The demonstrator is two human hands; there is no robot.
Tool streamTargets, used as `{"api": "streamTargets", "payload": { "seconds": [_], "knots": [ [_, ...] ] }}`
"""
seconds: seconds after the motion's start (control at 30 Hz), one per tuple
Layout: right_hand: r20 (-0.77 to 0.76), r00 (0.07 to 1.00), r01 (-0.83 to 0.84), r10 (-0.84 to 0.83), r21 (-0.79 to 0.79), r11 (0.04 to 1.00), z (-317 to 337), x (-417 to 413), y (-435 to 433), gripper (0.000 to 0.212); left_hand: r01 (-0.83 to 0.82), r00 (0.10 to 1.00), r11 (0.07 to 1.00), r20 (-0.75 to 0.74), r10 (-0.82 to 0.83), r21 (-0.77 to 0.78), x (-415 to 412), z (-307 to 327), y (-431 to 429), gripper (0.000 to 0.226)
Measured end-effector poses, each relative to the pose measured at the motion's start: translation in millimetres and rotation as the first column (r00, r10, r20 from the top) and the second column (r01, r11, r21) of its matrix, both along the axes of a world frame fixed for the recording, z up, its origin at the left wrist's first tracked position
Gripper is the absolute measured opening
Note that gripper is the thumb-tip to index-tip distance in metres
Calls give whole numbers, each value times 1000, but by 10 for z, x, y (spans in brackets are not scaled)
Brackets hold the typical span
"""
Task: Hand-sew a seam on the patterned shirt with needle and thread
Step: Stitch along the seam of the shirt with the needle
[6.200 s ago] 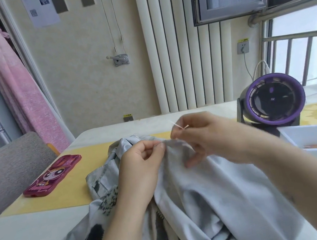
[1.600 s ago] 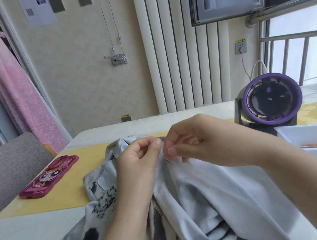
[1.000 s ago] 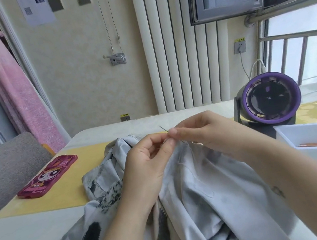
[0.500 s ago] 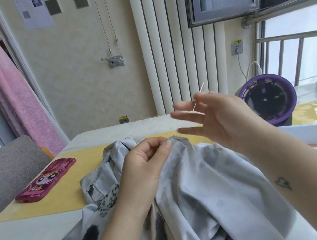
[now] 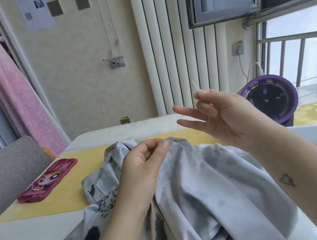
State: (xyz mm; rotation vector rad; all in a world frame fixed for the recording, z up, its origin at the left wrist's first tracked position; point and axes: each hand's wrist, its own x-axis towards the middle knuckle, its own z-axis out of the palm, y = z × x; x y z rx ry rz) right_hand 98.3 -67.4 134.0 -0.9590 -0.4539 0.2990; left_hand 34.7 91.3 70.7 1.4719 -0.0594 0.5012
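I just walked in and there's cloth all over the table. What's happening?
Someone is sewing a patterned shirt by hand. The left hand pinches a bunched edge of the shirt. The right hand pinches the needle, raised above the cloth, its other fingers spread.

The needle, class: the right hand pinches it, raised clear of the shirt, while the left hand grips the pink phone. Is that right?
Not quite. In the head view the left hand grips a fold of the shirt, not the phone, which lies untouched on the yellow mat. The right hand does pinch the needle, raised clear of the shirt.
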Motion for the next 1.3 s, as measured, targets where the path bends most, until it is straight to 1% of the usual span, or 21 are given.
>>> {"api": "streamTargets", "payload": {
  "seconds": [0.07, 0.17, 0.33, 0.4, 0.47, 0.53, 0.6, 0.63, 0.7, 0.83, 0.9, 0.97, 1.07, 1.17, 1.3],
  "knots": [
    [2, 995, 103, -103, -51, 993, -50, 24, 15, 22, 4, 1000, 1000, -3, -4, -4, 0, -2, 2, 4],
    [43, 986, 168, -164, -125, 978, -108, 48, 36, 17, 9, 1000, 1000, -1, -9, -3, -5, 1, 3, 4],
    [128, 979, 182, -158, -209, 961, -125, 18, 90, 14, 8, 1000, 1000, -1, -8, 8, -12, 5, -1, 4],
    [235, 957, 236, -169, -296, 926, -147, -12, 127, 15, 8, 1000, 1000, 1, -8, 3, -9, 10, 1, 4],
    [431, 882, 372, -191, -387, 844, -189, -48, 180, 16, 24, 1000, 1000, -2, -24, -13, -9, 11, 1, 4],
    [635, 754, 525, -168, -428, 736, -264, -70, 230, 15, 31, 1000, 999, -3, -31, -14, -5, 12, 1, 4],
    [756, 649, 630, -87, -469, 619, -331, -70, 245, 13, 30, 1000, 1000, -3, -30, -3, -2, 12, 7, 4],
    [786, 618, 659, -22, -502, 560, -347, -69, 238, 12, 35, 999, 999, -5, -35, 7, -1, 9, 16, 5],
    [787, 611, 665, 90, -571, 481, -346, -56, 203, 11, 49, 999, 997, -23, -48, 56, -3, 4, 34, 8],
    [742, 643, 651, 190, -660, 374, -263, 2, 81, 9, 62, 995, 976, -94, -43, 210, -12, -21, 31, 8],
    [697, 664, 629, 271, -716, 303, -237, 12, 22, 8, 84, 991, 966, -126, -54, 245, -17, -30, 17, 7],
    [651, 686, 599, 324, -759, 256, -206, 8, -28, 7, 85, 989, 967, -142, -51, 241, -19, -26, 17, 7],
    [611, 690, 573, 387, -789, 223, -145, 0, -86, 12, 64, 990, 979, -138, -37, 195, -17, -12, 39, 8],
    [594, 663, 584, 457, -791, 181, -115, -3, -111, 17, 56, 989, 981, -145, -29, 184, -15, -10, 46, 9],
    [618, 647, 590, 446, -777, 221, -102, -13, -130, 21, 60, 988, 987, -151, -37, 151, -25, -1, 43, 8]
  ]
}}
